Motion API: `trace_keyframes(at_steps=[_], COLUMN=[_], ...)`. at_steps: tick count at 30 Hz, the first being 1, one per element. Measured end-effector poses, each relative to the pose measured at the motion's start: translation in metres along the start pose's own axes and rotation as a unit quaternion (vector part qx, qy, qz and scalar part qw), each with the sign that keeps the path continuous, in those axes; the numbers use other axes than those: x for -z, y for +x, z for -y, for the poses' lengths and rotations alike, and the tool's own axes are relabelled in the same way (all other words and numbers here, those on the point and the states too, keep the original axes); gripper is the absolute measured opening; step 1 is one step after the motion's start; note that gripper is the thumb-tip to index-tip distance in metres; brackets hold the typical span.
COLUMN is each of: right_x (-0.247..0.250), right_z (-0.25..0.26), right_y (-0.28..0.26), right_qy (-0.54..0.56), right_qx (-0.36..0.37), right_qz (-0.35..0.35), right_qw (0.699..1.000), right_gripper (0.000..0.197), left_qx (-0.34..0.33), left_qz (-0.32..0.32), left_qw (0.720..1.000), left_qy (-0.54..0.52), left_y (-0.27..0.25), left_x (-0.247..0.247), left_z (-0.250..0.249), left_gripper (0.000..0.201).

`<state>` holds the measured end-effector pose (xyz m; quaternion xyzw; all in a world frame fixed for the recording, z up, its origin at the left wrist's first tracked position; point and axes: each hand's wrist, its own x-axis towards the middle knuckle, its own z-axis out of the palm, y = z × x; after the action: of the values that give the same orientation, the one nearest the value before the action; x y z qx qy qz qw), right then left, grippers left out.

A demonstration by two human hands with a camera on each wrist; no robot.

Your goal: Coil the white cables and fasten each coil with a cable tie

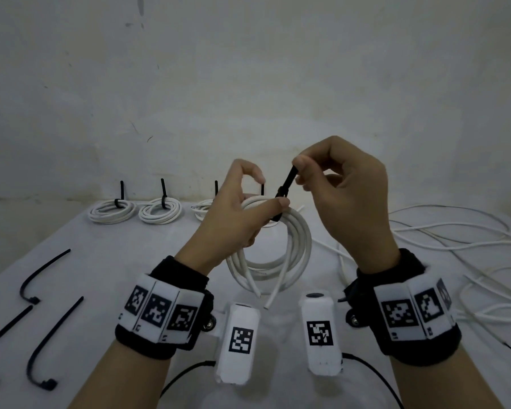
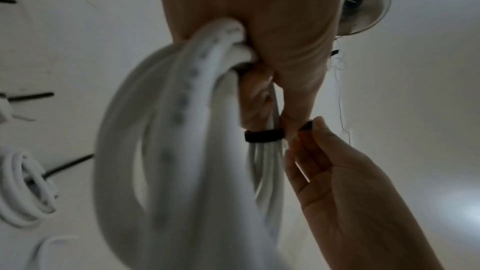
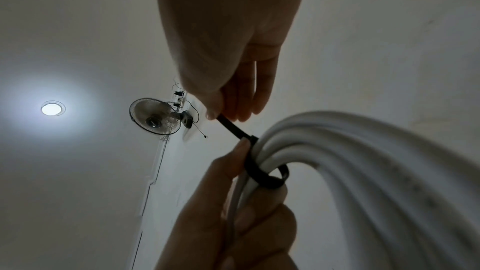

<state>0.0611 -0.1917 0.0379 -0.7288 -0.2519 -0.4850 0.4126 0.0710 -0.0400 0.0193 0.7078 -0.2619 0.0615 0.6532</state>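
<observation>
Three loose black plastic cable ties [image 1: 46,340] lie nearest on the white desk [image 1: 115,261]. Above it, left hand [image 1: 236,214] grips the coil of white round cable [image 1: 281,255], thumb at the tie's head; right hand [image 1: 345,196] pinches the black tie tail [image 1: 288,180]. Step: cinching. Next, likely pull until snug. Beyond, three tied white coils [image 1: 136,211]. No containers seen.

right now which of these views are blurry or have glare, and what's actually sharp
Head view: evenly lit and sharp on the black cable tie, with wide-angle bending at the edges. Left wrist view: dim, the near white cable coil smeared by blur. Right wrist view: the ceiling light flares into a halo, the coil is soft, the wall fan is crisp.
</observation>
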Motion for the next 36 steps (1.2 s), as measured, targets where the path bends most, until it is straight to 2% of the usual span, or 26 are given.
trace_keyframes(at_steps=[2,6,11,13,17,21,24,27,29,31,33,34,36], right_x=[-0.001,0.0,-0.004,-0.007,-0.009,-0.009,-0.012,-0.014,-0.018,-0.03,-0.043,-0.048,-0.053], right_z=[0.0,-0.001,0.002,0.002,0.0,-0.006,-0.007,-0.013,-0.018,-0.014,-0.007,-0.005,-0.004], right_y=[0.0,0.001,0.0,-0.001,-0.003,-0.004,-0.003,-0.004,-0.009,-0.019,-0.027,-0.03,-0.032], right_qy=[0.001,0.011,0.045,0.06,0.066,0.042,0.1,0.18,0.19,0.222,0.258,0.268,0.274], right_qx=[-0.019,-0.037,-0.039,-0.045,-0.052,-0.058,-0.098,-0.165,-0.215,-0.228,-0.231,-0.238,-0.251], right_qz=[-0.001,-0.035,-0.076,-0.062,0.012,-0.036,-0.039,0.056,0.162,0.217,0.176,0.134,0.055], right_qw=[1.0,0.999,0.995,0.995,0.996,0.997,0.989,0.968,0.944,0.923,0.921,0.924,0.927], right_gripper=[0.014,0.014,0.014,0.013,0.008,0.016,0.02,0.007,0.017,0.032,0.049,0.051,0.046], left_qx=[-0.009,-0.014,-0.005,-0.006,-0.008,0.02,0.011,0.004,-0.012,-0.027,-0.027,-0.021,-0.004], left_qz=[0.021,0.052,0.041,0.026,-0.01,0.048,0.054,-0.017,-0.074,-0.105,-0.112,-0.107,-0.076], left_qw=[1.0,0.998,0.999,1.0,1.0,0.998,0.998,0.998,0.992,0.984,0.979,0.977,0.978], left_qy=[0.013,0.028,0.013,0.014,0.014,-0.029,-0.034,-0.058,-0.103,-0.139,-0.17,-0.181,-0.194], left_y=[-0.001,-0.003,-0.005,-0.004,-0.003,-0.007,-0.008,-0.006,-0.003,0.0,0.003,0.004,0.003], left_x=[0.003,-0.002,-0.004,-0.001,0.0,-0.003,0.004,0.012,0.019,0.025,0.029,0.028,0.025], left_z=[-0.001,-0.002,0.005,0.006,0.008,0.008,0.006,0.008,0.009,0.009,0.011,0.013,0.018], left_gripper=[0.029,0.008,0.016,0.017,0.018,0.028,0.026,0.023,0.022,0.016,0.008,0.012,0.032])
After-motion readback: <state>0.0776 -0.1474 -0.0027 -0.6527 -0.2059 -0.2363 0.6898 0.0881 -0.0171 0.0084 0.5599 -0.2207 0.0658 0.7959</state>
